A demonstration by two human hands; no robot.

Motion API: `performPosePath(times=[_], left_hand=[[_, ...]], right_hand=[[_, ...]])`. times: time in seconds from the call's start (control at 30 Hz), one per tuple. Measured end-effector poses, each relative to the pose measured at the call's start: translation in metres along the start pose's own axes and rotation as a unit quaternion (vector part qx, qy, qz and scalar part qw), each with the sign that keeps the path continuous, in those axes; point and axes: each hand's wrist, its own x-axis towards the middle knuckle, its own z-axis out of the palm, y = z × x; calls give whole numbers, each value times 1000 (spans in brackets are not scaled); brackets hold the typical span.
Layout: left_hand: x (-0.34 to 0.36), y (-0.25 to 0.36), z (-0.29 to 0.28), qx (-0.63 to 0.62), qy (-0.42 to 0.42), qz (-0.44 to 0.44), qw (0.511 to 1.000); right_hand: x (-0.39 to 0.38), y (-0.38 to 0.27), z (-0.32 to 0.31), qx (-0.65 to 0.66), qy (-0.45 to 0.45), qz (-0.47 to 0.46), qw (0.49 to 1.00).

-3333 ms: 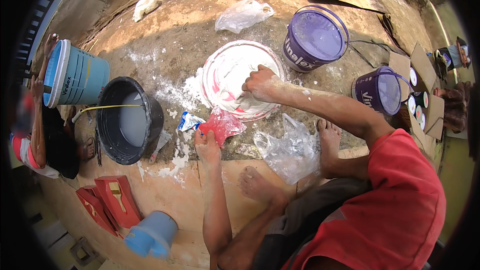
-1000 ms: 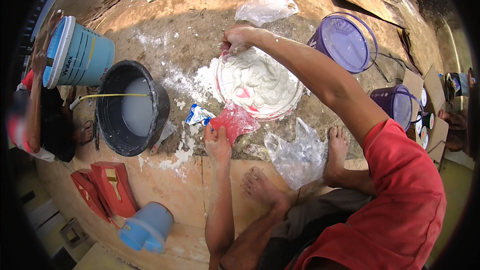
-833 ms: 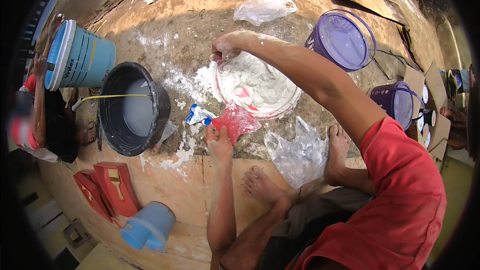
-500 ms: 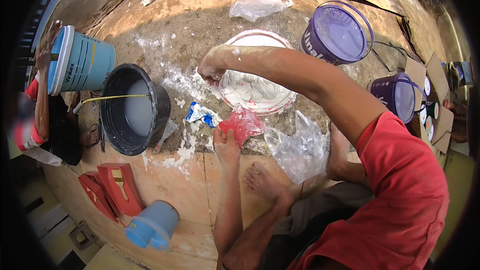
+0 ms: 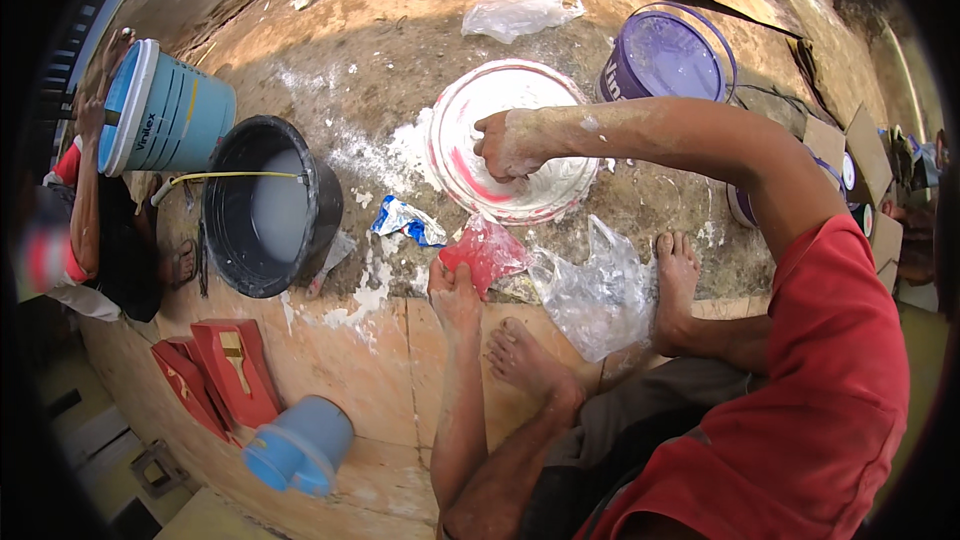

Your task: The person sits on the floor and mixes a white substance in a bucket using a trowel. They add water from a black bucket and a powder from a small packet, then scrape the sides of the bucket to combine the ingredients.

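Observation:
A wide round white tub (image 5: 438, 162) with a red-marked rim stands on the ground before me, holding thick white paste (image 5: 520, 100) with a pink-red streak on its left side. Over it, my right hand (image 5: 512, 145) is smeared white, its fingers curled closed; anything inside them is hidden. My left hand (image 5: 455, 300) pinches the edge of a red plastic bag (image 5: 485, 255) just below the tub. Beside that bag lie a crumpled blue-and-white wrapper (image 5: 408, 222) and a clear plastic bag (image 5: 600, 290).
At left stand a black bucket (image 5: 325, 210) of milky liquid and a light-blue bucket (image 5: 190, 115), with another person's hand (image 5: 90, 115) beside it. Purple pails (image 5: 665, 55) stand at right. Red trays with a brush (image 5: 237, 360) and a small blue pail (image 5: 300, 445) lie lower left.
My right hand has moved from the tub's left rim rightward over its middle. The pink-red streak now shows in the paste. My left hand keeps hold of the red plastic bag.

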Motion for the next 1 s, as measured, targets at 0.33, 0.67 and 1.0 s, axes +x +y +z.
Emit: performPosePath(times=[0.33, 0.67, 1.0], left_hand=[[8, -6, -2, 46, 10, 29, 998], [9, 1, 2, 25, -21, 14, 999], [10, 10, 7, 15, -8, 4, 1000]], right_hand=[[-120, -23, 57, 40, 200, 200, 958], [-163, -63, 76, 61, 128, 257, 956], [-76, -118, 89, 85, 222, 326, 915]])
